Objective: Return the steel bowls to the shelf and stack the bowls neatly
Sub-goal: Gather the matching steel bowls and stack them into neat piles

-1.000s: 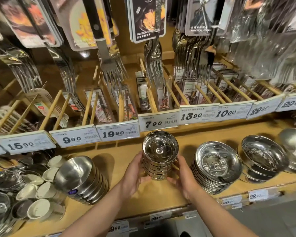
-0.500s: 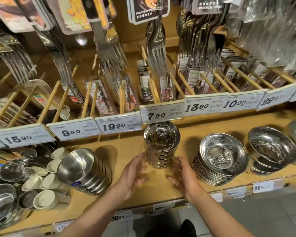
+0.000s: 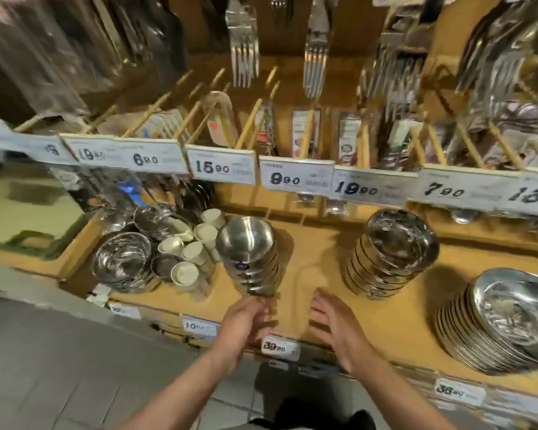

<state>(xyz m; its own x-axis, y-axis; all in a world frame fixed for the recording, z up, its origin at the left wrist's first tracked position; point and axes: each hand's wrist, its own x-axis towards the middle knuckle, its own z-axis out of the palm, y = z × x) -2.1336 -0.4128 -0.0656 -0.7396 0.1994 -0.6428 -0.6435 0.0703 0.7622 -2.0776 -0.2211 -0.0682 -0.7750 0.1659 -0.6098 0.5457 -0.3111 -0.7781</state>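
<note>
Bowl stacks [image 3: 391, 254] on shelf [image 3: 308, 243]

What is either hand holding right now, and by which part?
Nothing. The left hand and right hand hover open above the shelf edge, clear of both bowl stacks.

Shop, housewares aisle. Wooden display shelf [image 3: 308, 274] with white price tags [image 3: 295, 178] clipped along rail edge: 15.90, 9.90, 19.90, 7.90. More price labels [image 3: 278, 347] on lower shelf front. Packaged forks [image 3: 243, 51] hanging on hooks above, carded utensils in wooden dividers [image 3: 249, 128]. Stacked steel bowls [image 3: 392, 252], stacked steel plates [image 3: 503, 318], small white cups [image 3: 193, 252] set out as stock. Grey tiled floor [image 3: 59, 367] below.
</note>
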